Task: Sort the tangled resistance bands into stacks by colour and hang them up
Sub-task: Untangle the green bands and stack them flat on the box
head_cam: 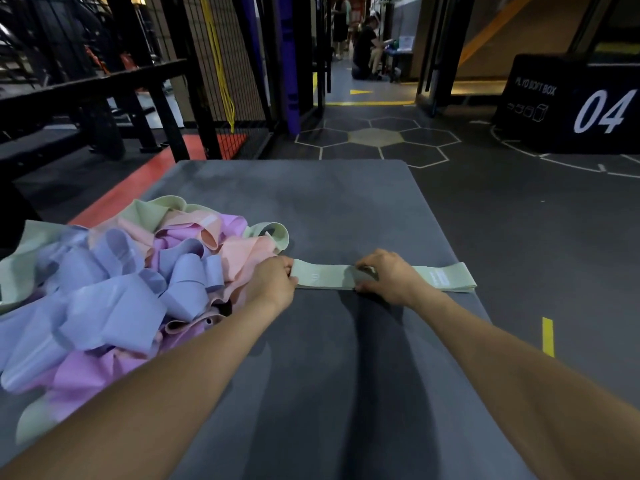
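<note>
Here both hands, left hand [273, 282] and right hand [388, 277], pinch flat green band [325, 277] on grey mat [311, 202].

pile of bands [114, 292] is running off the left edge, lower layers buried under top ones. left hand [273, 284] is covering the near end of the green band [325, 277]; fingertips are tucking out of sight. right hand [388, 277] is hiding the band's middle. print on the band is blurring, unreadable. both forearms are getting cut by the bottom edge.

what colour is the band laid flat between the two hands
Pale green, with small white print; the flat resistance band shows best in the head view.
</note>
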A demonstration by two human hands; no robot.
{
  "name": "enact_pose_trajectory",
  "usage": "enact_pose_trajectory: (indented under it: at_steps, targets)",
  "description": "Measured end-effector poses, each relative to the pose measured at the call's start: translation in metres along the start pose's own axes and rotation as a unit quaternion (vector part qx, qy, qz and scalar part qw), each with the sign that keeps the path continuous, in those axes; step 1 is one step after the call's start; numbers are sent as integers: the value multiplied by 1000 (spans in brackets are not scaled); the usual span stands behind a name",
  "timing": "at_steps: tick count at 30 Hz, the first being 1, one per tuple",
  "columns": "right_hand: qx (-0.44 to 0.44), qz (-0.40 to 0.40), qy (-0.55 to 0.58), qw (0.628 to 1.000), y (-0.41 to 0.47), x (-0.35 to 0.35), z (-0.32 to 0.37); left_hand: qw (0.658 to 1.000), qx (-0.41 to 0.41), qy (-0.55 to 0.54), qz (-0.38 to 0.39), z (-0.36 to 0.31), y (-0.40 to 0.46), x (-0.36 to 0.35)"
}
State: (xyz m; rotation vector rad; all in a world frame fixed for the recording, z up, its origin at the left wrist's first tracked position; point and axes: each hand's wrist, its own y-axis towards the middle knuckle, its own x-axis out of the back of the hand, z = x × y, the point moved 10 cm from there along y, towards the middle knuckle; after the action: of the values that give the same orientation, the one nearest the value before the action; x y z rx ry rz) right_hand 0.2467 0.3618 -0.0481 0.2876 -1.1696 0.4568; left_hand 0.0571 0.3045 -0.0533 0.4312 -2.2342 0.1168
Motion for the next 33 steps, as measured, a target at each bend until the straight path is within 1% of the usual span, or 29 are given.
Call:
enact_pose_trajectory:
  at_steps: [3, 5, 7, 9, 12, 15, 19, 24, 27, 29, 33]
  targets:
    - [-1, -4, 41, 999, 4, 8, 8, 998, -34, 40, -34, -16, 0, 14]
    - [3, -20, 78, 997, 9, 15, 19, 995, -76, 38, -59, -32, 1, 28]
    - [6, -31, 93, 995, 19, 19, 33, 992, -89, 39, -80, -39, 5, 44]
    - [5, -38, 97, 995, 33, 20, 47, 989, -91, 66, -95, -40, 11, 59]
    - [-5, -53, 107, 993, 56, 17, 65, 981, -85, 137, -104, -33, 25, 75]
    - [-18, -46, 110, 993, 82, 4, 79, 972, -69, 197, -110, -17, 40, 85]
    - [-59, -39, 135, 988, 110, -16, 87, 966, -69, 222, -113, 2, 56, 93]
    - [-109, -49, 160, 980, 128, -38, 94, 965, -78, 222, -113, 19, 62, 101]
    - [-122, -51, 177, 975, 128, -43, 101, 973, -71, 193, -101, 32, 65, 108]
    - [-108, -62, 214, 969, 123, -37, 112, 978, -71, 168, -97, 37, 65, 115]
    - [-39, -97, 249, 963, 104, 1, 155, 985, -73, 124, -90, 37, 56, 136]
